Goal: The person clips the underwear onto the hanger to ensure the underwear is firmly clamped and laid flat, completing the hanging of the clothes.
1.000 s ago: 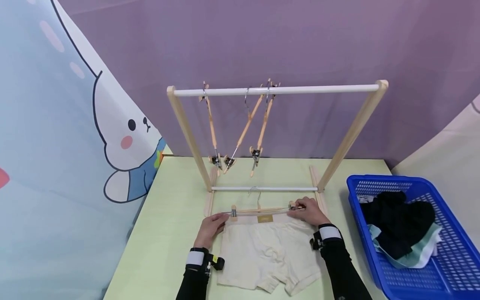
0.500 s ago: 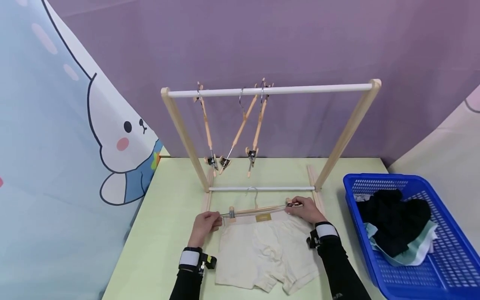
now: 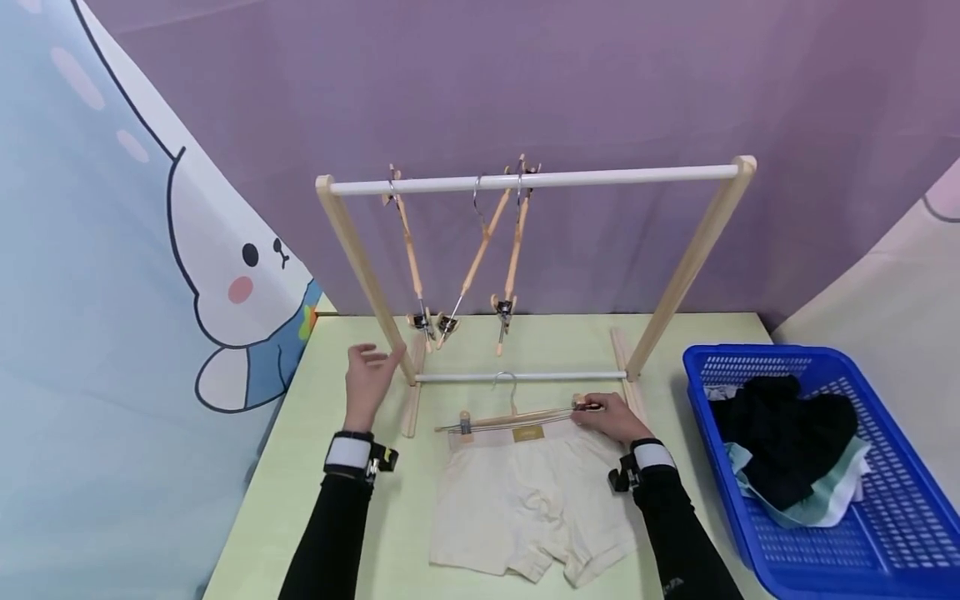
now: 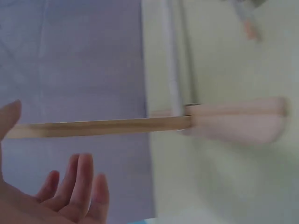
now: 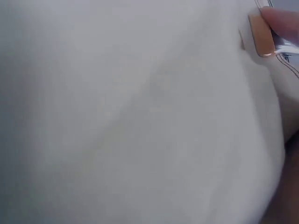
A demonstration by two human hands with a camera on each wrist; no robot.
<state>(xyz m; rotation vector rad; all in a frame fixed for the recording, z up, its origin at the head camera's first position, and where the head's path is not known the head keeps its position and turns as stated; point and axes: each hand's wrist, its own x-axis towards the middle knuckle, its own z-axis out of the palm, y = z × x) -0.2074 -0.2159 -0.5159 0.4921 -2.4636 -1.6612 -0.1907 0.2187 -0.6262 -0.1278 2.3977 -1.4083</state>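
A: What is the right hand (image 3: 611, 419) doing?

B: It is lying on the table (image 3: 330, 492) with its fingers curled over the right end of the clip hanger (image 3: 517, 417), pinching at the clip there. The right wrist view is showing a fingertip (image 5: 280, 21) pressing on the tan clip pad, with pale cloth filling nearly everything below and to the left of it.

A: And where is the garment sitting?

B: The cream shorts (image 3: 528, 500) are lying flat on the table, spreading from under the grip toward the person. The waistband is lying along the hanger bar, just left of the right hand's fingers. The hanger's left clip is sitting at the far end of the bar from the grip, at the waistband's left corner, and its metal hook is pointing away from the person.

A: Is the left hand (image 3: 367, 379) holding anything?

B: No. It is hovering with spread, relaxed fingers, gripping nothing, well to the left of the hanger. The left wooden post of the drying rack (image 3: 360, 258) is standing just beyond its fingertips; the left wrist view is showing that post crossing above the fingers (image 4: 81, 184), though blurred.

A: What else is lying around the hands?

B: Three empty clip hangers (image 3: 465, 258) are hanging from the rack's white top rail, up and beyond both hands. A blue basket (image 3: 900, 533) is sitting well to the right of the right hand, holding dark clothes (image 3: 787, 437) over some pale green and white ones.
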